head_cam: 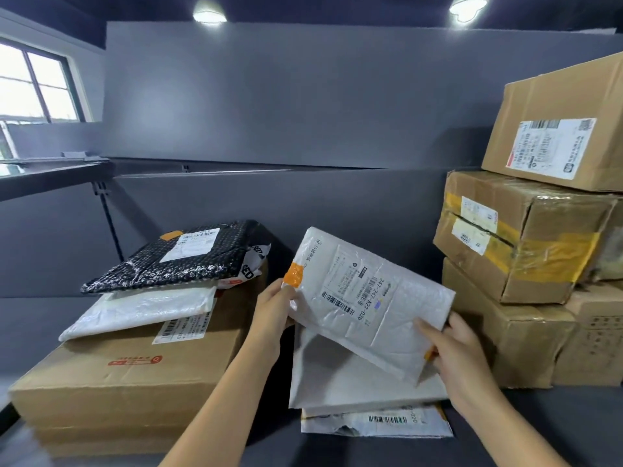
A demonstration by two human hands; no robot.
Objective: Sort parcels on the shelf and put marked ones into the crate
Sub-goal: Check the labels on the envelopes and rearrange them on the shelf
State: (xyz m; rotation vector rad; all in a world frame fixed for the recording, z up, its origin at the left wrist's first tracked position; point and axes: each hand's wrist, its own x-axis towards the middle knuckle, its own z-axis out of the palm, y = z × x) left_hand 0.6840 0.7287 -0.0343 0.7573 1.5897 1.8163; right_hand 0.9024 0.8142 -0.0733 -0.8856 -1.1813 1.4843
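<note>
A white mailer (367, 298) with an orange tab (292, 274) is held tilted between both hands: left hand (274, 306) pinching its tab edge, right hand (453, 348) gripping its lower corner. More mailers (354, 389) lie beneath, boxes (519, 251) right of the right hand.

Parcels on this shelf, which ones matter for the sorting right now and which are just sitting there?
In play:
white mailer with orange tape, held by left hand and right hand
black mailer with orange tape
white mailers underneath

Just sitting:
stacked cardboard boxes at right
flat carton at left
window
</note>
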